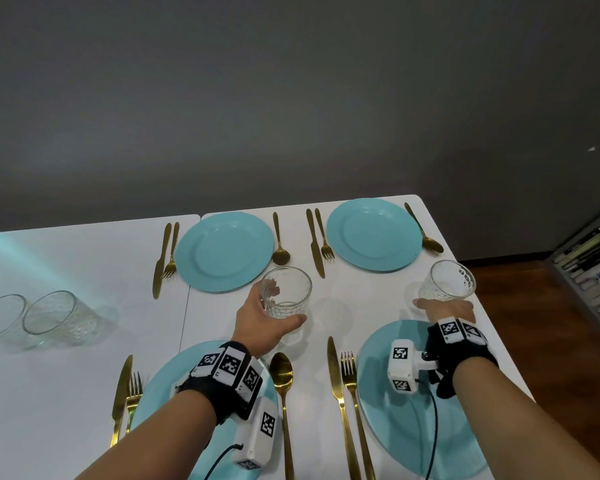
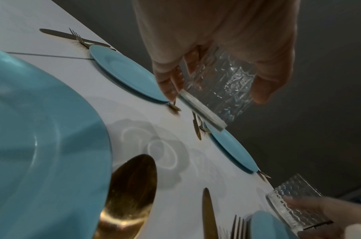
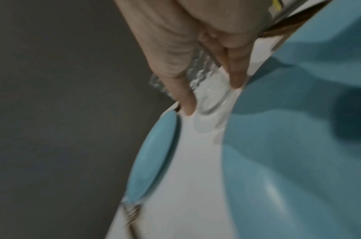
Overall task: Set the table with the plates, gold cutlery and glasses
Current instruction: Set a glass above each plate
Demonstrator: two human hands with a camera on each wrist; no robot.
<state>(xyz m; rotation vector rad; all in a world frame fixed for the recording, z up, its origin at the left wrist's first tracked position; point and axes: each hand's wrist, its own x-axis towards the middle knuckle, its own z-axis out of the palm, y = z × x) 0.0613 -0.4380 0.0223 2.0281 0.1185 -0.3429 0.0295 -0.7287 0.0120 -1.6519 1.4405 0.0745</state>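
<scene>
Four teal plates lie on the white table (image 1: pixel 66 258), each with gold cutlery beside it. My left hand (image 1: pixel 284 308) grips a clear patterned glass (image 1: pixel 286 292) between the far left plate (image 1: pixel 224 251) and the near left plate (image 1: pixel 160 386), beyond a gold spoon (image 1: pixel 282 370). The left wrist view shows this glass (image 2: pixel 218 90) held a little above the table, thumb on one side and fingers on the other. My right hand (image 1: pixel 444 304) grips a second glass (image 1: pixel 447 280) near the table's right edge, beyond the near right plate (image 1: pixel 378 344). Its base (image 3: pixel 212 103) is at or just above the tabletop.
Two more clear glasses (image 1: pixel 0 317) (image 1: pixel 61 317) stand at the left of the table. The far right plate (image 1: pixel 373 233) has a knife and fork (image 1: pixel 317 242) on its left and a spoon (image 1: pixel 425 233) on its right. A bookshelf (image 1: pixel 593 265) stands off the table's right side.
</scene>
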